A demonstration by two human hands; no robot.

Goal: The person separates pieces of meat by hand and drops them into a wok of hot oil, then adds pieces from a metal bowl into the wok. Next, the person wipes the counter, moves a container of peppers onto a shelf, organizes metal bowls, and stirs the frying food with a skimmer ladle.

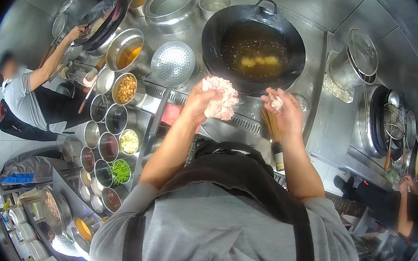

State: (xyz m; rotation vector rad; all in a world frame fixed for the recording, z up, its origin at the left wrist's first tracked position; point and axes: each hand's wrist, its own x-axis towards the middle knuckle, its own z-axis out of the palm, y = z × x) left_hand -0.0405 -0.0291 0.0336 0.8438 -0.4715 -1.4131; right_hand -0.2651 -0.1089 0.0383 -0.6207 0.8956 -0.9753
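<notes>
Nearest to me is my grey shirt [219, 223], with dark apron [225, 170] over it at six o'clock. Just left of twelve, my left hand [197, 104] has its fingers closed around a pale, raw-looking mass [222, 99]; I think I wrap it because it is soft and could fall apart. At one o'clock, the fingers of my right hand [290, 117] are together on a small piece [276, 103], since so little needs only the tips. Beyond both hands, the wok [214, 44] holds bubbling oil [264, 37] and golden pieces [264, 61]. At eleven, the skimmer [173, 63] has its handle toward me, probably for easy reach. The metal containers [116, 118] stand grouped at nine, perhaps to keep foods separate.
</notes>
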